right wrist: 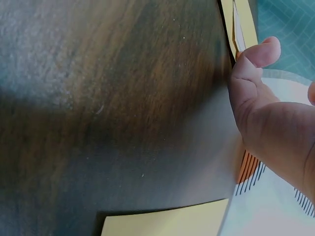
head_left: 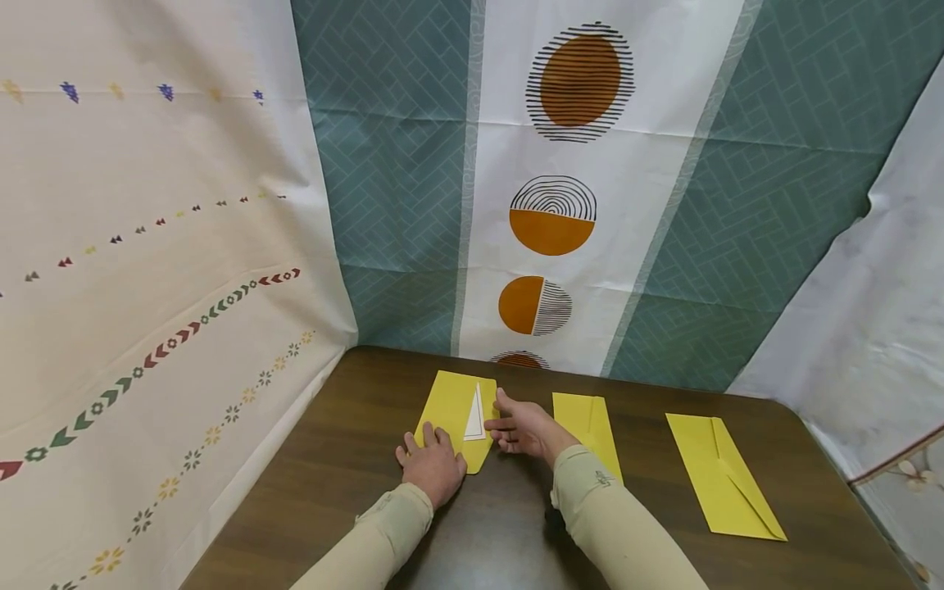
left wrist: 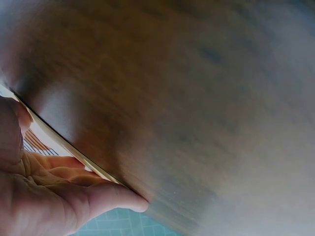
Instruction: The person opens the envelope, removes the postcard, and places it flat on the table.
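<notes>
A yellow envelope (head_left: 451, 397) lies at the table's left side, with a narrow white triangle (head_left: 475, 419) showing on its right half. My left hand (head_left: 433, 469) rests on its near left corner, fingers spread. At the envelope's right edge, my right hand (head_left: 525, 428) has its thumb raised and its fingertips beside the white part. The left wrist view shows the left hand (left wrist: 59, 191) low against the envelope's thin edge. In the right wrist view the right thumb (right wrist: 268, 51) overlaps the yellow envelope (right wrist: 250, 24); the other right fingers are mostly hidden there.
A second yellow envelope (head_left: 590, 419) lies just right of my right hand, partly behind the forearm. Another yellow envelope (head_left: 726, 475) is farther right. Patterned cloth (head_left: 398, 205) hangs behind the dark wooden table (head_left: 317, 467), and pale cloth (head_left: 184, 328) along its left side.
</notes>
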`<state>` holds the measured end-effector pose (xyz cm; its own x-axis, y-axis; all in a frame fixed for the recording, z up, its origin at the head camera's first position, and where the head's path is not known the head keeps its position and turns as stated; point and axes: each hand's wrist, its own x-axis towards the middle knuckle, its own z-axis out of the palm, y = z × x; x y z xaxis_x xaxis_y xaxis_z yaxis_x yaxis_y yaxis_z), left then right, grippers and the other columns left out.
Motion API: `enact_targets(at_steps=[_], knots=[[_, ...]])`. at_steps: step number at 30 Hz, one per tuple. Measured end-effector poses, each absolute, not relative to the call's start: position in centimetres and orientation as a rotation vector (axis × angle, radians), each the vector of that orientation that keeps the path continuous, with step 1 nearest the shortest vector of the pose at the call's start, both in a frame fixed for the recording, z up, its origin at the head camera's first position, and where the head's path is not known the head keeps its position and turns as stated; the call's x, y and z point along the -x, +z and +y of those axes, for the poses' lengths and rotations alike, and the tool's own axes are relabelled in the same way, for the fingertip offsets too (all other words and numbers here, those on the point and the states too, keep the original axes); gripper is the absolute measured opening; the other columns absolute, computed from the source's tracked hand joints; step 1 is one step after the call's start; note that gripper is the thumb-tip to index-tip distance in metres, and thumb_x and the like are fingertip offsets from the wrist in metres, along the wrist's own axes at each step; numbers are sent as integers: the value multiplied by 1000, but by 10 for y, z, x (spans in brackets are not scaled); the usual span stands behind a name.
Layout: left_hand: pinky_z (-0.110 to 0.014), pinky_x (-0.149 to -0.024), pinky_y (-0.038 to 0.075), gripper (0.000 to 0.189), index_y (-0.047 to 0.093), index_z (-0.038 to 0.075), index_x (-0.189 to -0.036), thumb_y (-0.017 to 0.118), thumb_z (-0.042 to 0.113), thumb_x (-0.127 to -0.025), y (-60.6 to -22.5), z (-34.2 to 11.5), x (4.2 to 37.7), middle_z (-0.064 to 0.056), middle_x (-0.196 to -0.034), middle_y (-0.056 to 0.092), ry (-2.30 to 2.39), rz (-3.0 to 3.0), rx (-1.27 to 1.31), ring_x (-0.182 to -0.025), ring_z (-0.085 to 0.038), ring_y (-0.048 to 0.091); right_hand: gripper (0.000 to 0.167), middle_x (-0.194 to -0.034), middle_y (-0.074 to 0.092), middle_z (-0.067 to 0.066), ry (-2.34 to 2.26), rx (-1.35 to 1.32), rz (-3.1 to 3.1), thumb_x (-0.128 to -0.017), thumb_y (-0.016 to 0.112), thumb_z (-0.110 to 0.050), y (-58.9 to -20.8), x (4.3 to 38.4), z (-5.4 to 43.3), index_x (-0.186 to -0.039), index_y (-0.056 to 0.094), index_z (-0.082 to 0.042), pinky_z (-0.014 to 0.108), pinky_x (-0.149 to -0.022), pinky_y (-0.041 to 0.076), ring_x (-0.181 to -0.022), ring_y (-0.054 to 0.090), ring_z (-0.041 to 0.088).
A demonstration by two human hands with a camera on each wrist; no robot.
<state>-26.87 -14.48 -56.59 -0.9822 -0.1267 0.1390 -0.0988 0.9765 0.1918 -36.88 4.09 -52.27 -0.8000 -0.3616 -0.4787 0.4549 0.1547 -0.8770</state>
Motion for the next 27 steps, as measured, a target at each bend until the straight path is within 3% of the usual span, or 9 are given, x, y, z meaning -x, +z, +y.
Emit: enact_targets(at_steps=[9,27], knots=[[-74,-110,44,61,59,-6,-143,63,40,-103,-563,-144,270,-28,-153,53,-284,-3017,-192,-137,-63,50,77,-135,71,20,-1757,-120,1788,-109,48,-62,-523,368,41,-158,47,-3,26,-72,53,-85,63,15],[-75,-113,42,63,58,-4,-145,63,41,-102,-564,-143,271,-28,-156,51,-287,-3037,-211,-140,-63,48,72,-144,69,21,-1713,18,1837,-112,46,-54,-525,370,46,-157,47,2,40,-101,60,-126,70,33]])
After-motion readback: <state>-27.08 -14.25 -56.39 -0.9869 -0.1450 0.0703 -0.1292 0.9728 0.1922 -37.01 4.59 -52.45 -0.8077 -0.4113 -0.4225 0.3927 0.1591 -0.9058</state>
